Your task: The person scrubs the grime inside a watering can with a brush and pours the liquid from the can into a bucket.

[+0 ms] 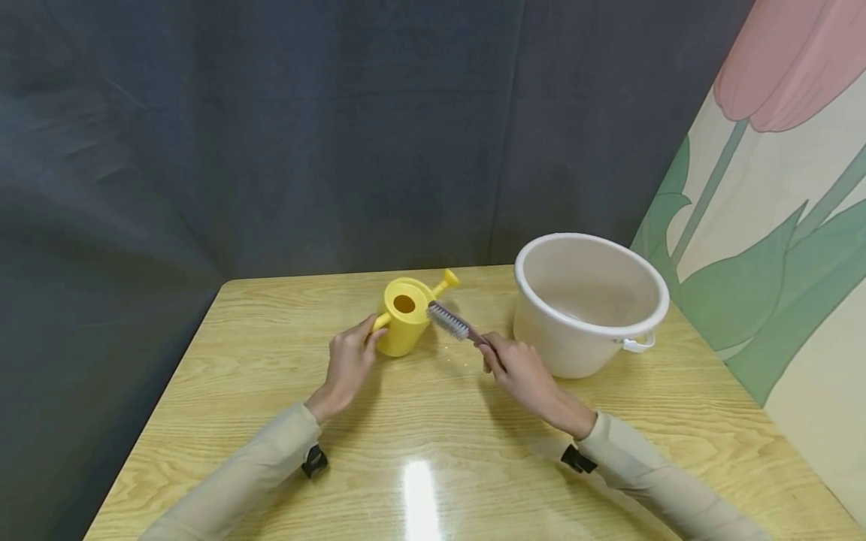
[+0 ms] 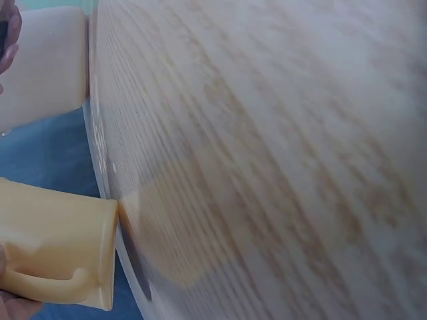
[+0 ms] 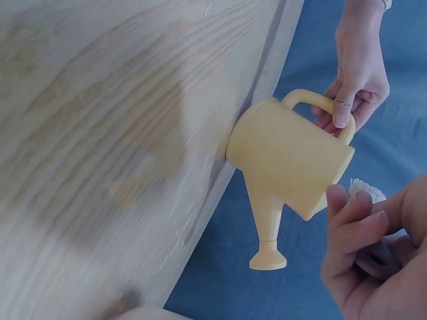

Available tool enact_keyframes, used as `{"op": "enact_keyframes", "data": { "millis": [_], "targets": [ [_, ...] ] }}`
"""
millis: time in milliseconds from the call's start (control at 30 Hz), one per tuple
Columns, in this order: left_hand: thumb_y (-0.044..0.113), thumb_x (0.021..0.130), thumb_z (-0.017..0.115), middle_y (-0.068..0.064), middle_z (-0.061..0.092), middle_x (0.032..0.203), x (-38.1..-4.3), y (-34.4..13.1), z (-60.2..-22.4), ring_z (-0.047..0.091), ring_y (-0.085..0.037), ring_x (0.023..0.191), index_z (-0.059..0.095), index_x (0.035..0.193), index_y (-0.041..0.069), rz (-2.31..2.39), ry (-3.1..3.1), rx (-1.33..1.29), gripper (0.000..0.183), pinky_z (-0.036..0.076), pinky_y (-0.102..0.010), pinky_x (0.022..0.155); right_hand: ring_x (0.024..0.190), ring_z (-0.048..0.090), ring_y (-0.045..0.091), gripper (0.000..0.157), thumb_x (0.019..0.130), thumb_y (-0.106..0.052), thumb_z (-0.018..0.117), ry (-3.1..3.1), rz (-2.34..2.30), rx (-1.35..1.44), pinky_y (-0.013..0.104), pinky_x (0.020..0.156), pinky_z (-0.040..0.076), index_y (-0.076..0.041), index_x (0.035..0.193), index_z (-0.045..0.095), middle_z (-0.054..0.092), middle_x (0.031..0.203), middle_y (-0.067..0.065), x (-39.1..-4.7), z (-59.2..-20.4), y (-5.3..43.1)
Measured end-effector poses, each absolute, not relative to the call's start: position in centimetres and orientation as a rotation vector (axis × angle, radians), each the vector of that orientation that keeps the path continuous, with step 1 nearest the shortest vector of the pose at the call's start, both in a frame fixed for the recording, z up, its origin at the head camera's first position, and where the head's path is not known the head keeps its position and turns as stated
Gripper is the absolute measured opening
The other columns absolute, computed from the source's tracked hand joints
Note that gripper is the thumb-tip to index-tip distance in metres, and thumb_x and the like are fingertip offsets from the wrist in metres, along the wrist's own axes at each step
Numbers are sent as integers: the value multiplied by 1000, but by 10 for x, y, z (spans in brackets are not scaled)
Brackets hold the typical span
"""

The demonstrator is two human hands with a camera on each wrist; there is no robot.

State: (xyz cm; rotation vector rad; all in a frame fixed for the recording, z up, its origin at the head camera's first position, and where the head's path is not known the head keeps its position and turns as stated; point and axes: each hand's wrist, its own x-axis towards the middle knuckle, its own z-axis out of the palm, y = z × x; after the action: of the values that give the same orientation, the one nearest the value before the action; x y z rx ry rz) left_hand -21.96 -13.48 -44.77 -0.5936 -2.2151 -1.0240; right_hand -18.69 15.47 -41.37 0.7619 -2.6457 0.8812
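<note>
A small yellow watering can (image 1: 401, 330) stands upright toward the back of the table, its spout pointing to the back right. My left hand (image 1: 349, 368) grips its handle, thumb and fingers round it in the right wrist view, where the can (image 3: 290, 153) shows side on. In my right hand (image 1: 521, 376) is a brush (image 1: 449, 321) with a purple handle and pale bristles, held by the handle. The brush head is beside the can's rim and overlaps its edge in the head view. Fingers hide most of the brush in the right wrist view.
A large white bucket (image 1: 575, 353) with a white handle stands just right of my right hand. Small water drops (image 1: 456, 357) dot the wooden table (image 1: 284, 330) between can and bucket. A dark curtain (image 1: 365, 150) hangs behind, and a wall with painted tulips (image 1: 778, 315) rises at the right.
</note>
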Motion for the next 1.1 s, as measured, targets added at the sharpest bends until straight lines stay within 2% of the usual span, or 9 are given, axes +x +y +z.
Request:
{"op": "enact_keyframes", "data": {
  "millis": [167, 333, 433, 733, 1100],
  "targets": [
    [-3, 91, 66, -22, 72, 98, -218, -134, -447, 72, -27, 78, 68, 109, -7, -1014, -2228, -604, 18, 61, -31, 65, 49, 39, -1, 11, 101, -7, 56, -2606, 881, 782, 22, 40, 37, -1, 102, 66, 65, 73, -5, -187, -411, 152],
    [-6, 91, 66, -24, 71, 103, -216, -134, -447, 72, -30, 84, 66, 114, -9, -1003, -2248, -606, 24, 61, -32, 70, 47, 39, 0, 14, 101, -8, 56, -2583, 891, 791, 22, 39, 38, 0, 108, 66, 69, 79, 0, -187, -408, 151],
    [-10, 89, 67, -25, 70, 106, -215, -133, -447, 72, -33, 89, 65, 117, -11, -991, -2249, -614, 28, 61, -34, 73, 49, 45, 1, 17, 101, -8, 57, -2558, 886, 800, 22, 39, 40, 1, 112, 66, 71, 81, 4, -188, -404, 151],
    [-8, 87, 70, -26, 69, 106, -214, -133, -448, 71, -35, 88, 65, 117, -11, -938, -2242, -619, 31, 61, -39, 71, 60, 60, 9, 20, 100, -8, 58, -2494, 792, 838, 22, 44, 43, 0, 116, 67, 73, 86, 6, -191, -394, 148],
    [-10, 86, 71, -26, 69, 107, -215, -129, -447, 71, -35, 91, 64, 118, -11, -923, -2227, -672, 33, 61, -37, 75, 55, 51, 8, 18, 96, -10, 65, -2413, 711, 816, 26, 42, 38, -4, 113, 70, 71, 83, 3, -196, -387, 145]
  ]
}}
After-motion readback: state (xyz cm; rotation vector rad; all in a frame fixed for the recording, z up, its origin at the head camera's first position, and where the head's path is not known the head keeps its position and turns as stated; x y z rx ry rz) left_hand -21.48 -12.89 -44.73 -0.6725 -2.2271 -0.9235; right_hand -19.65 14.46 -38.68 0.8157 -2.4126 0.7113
